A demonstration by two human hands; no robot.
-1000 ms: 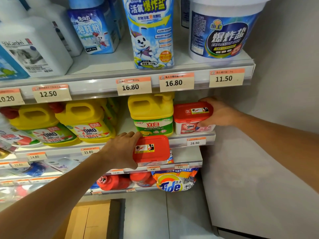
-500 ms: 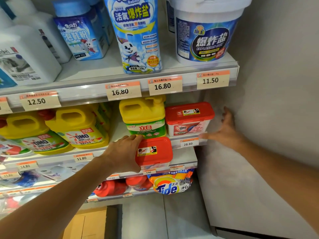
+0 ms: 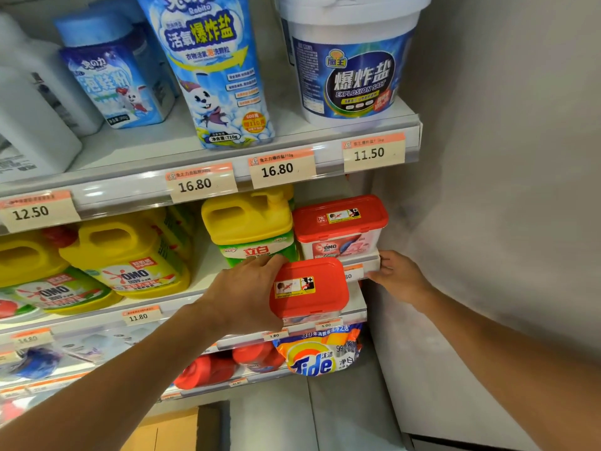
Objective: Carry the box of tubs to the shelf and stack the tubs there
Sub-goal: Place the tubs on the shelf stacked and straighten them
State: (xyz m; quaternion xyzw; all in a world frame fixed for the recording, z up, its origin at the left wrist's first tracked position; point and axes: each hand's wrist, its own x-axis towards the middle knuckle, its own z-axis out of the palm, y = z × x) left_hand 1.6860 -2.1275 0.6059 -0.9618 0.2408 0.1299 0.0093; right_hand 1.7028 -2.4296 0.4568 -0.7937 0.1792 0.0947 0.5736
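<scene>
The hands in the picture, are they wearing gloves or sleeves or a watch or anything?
No. The left hand and the right hand are both bare: no gloves, no rings to be seen. Both forearms are bare too, right to the picture's edge, with no sleeve, watch or bracelet in sight.

Middle shelf (image 3: 208,271) bears yellow jugs (image 3: 130,255); a red-lidded tub (image 3: 340,227) stands at its right end.

A tub (image 3: 340,227) stands at the right end of the middle shelf (image 3: 370,258), just right of a jug (image 3: 248,226). A second tub (image 3: 309,288), in the left hand (image 3: 242,296), sits nearer and lower. The right hand (image 3: 395,273) touches the shelf's right corner.
</scene>
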